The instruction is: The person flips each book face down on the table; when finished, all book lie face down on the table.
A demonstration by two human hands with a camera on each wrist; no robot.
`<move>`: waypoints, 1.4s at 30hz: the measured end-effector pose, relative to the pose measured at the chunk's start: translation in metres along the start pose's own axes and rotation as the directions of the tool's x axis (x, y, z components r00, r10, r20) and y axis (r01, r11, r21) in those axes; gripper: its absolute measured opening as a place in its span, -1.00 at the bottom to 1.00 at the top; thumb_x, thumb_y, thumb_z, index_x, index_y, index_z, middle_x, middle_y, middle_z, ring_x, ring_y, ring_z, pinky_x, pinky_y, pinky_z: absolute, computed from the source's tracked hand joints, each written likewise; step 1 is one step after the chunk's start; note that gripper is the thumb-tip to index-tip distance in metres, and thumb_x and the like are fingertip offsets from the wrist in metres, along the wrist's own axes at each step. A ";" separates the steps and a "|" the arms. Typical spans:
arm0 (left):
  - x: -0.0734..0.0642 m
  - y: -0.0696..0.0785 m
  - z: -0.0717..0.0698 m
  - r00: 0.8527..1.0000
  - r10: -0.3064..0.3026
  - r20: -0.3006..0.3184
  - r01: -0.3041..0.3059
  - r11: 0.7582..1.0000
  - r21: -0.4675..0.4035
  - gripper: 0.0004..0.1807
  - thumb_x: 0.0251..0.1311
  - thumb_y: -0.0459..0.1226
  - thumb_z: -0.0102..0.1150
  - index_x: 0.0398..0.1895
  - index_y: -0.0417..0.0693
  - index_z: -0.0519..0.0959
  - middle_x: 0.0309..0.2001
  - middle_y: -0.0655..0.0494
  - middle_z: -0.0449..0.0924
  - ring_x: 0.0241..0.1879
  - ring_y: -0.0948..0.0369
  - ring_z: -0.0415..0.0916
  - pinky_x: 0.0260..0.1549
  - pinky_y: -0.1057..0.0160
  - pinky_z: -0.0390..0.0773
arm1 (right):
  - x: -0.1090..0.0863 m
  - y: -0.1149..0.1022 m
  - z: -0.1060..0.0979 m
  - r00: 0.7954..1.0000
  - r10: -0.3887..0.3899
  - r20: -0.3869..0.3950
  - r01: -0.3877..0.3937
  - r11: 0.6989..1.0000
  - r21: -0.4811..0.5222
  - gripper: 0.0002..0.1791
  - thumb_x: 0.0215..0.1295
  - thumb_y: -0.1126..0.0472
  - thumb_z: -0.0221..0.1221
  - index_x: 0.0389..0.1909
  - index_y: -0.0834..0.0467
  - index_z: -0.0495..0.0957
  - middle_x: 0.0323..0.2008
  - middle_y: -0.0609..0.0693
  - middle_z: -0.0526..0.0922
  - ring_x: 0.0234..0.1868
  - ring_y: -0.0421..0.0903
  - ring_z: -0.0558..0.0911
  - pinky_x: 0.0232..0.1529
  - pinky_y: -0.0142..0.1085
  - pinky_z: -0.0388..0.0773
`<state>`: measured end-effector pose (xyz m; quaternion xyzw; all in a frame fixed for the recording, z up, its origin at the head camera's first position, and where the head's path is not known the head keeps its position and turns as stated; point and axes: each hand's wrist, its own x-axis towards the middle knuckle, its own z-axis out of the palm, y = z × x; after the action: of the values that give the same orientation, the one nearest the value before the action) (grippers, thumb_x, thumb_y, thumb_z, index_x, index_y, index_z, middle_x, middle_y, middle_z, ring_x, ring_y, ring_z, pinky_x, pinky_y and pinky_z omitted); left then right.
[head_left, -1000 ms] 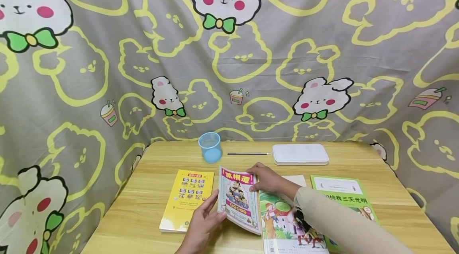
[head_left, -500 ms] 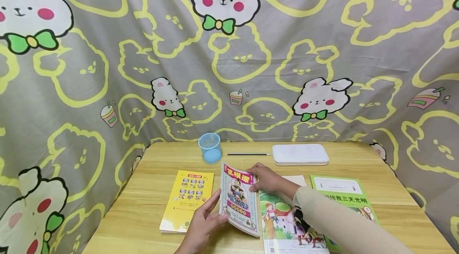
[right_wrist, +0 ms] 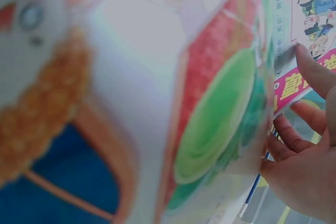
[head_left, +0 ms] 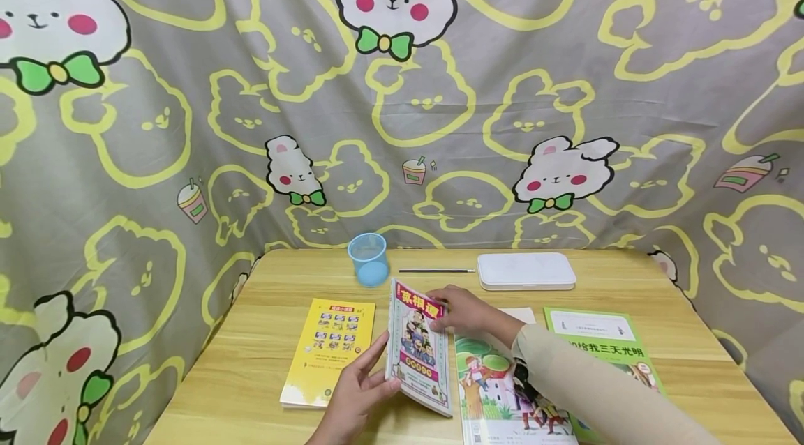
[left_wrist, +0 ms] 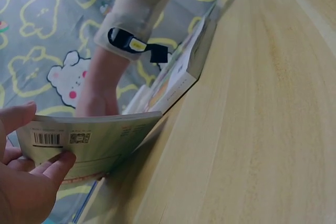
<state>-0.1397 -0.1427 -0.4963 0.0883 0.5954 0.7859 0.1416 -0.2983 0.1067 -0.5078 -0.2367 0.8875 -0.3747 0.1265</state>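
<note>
A thin paperback book point(head_left: 417, 361) with a pink-and-teal cover is tilted up off the table between both hands. My left hand point(head_left: 358, 389) pinches its lower left edge; in the left wrist view, the left hand's point(left_wrist: 26, 187) fingers lie on the barcoded back of the book point(left_wrist: 115, 142). At the upper right edge my right hand point(head_left: 467, 312) grips it. The right wrist view has the right hand's point(right_wrist: 310, 166) thumb on the cover, its other fingers partly behind. Beneath the right forearm lies a book with a castle picture point(head_left: 486, 368), partly covered.
A yellow book point(head_left: 329, 351) lies to the left, and a green book point(head_left: 603, 351) to the right, partly under the sleeve. Along the back of the wooden table point(head_left: 239, 340) stand a blue cup point(head_left: 369, 264), a thin dark pen point(head_left: 436, 270) and a white case point(head_left: 526, 270).
The held paperback has tipped up further, its top left corner rising. My right hand has shifted slightly left with its edge. The other things on the table stay put.
</note>
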 end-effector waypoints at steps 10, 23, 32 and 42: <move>-0.001 0.001 0.002 1.000 0.016 0.026 -0.016 1.000 0.012 -0.03 0.25 -0.53 0.28 0.64 -0.22 -0.03 0.65 -0.25 -0.29 0.32 -0.09 0.50 0.22 0.14 0.56 | 0.003 -0.013 -0.006 0.999 -0.044 0.027 0.044 0.999 -0.004 -0.31 0.29 -0.03 0.42 0.40 0.09 0.50 -0.05 0.03 0.62 -0.07 -0.07 0.55 -0.09 -0.16 0.56; 0.000 0.000 0.002 0.997 0.039 0.071 -0.043 0.997 0.059 -0.07 0.31 -0.49 0.28 0.65 -0.20 -0.01 0.65 -0.29 -0.25 0.35 -0.09 0.47 0.20 0.13 0.57 | 0.005 -0.034 -0.009 0.998 -0.062 0.028 0.061 0.998 0.025 -0.19 0.35 -0.10 0.35 0.49 0.20 0.35 0.13 0.18 0.62 -0.10 -0.06 0.65 -0.15 -0.20 0.69; 0.000 0.000 0.003 0.994 0.056 0.091 -0.063 0.995 0.082 -0.06 0.29 -0.48 0.30 0.65 -0.18 0.01 0.65 -0.29 -0.24 0.34 -0.07 0.48 0.20 0.12 0.57 | 0.010 -0.048 -0.010 0.995 -0.098 0.002 0.097 0.989 0.108 -0.25 0.42 -0.08 0.29 0.51 0.14 0.34 0.23 0.17 0.59 -0.06 -0.01 0.69 -0.22 -0.24 0.70; -0.001 -0.001 0.004 0.993 0.063 0.104 -0.073 0.993 0.093 -0.07 0.30 -0.50 0.28 0.65 -0.21 0.00 0.64 -0.29 -0.17 0.36 -0.03 0.47 0.21 0.13 0.56 | 0.011 -0.066 -0.013 0.997 -0.081 -0.019 0.082 0.990 0.116 -0.14 0.40 -0.13 0.30 0.55 0.20 0.24 0.35 0.21 0.50 0.22 0.17 0.62 0.02 0.00 0.70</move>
<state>-0.1375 -0.1388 -0.4959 0.1550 0.6214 0.7551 0.1402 -0.2915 0.0690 -0.4519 -0.2624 0.8546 -0.4322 0.1186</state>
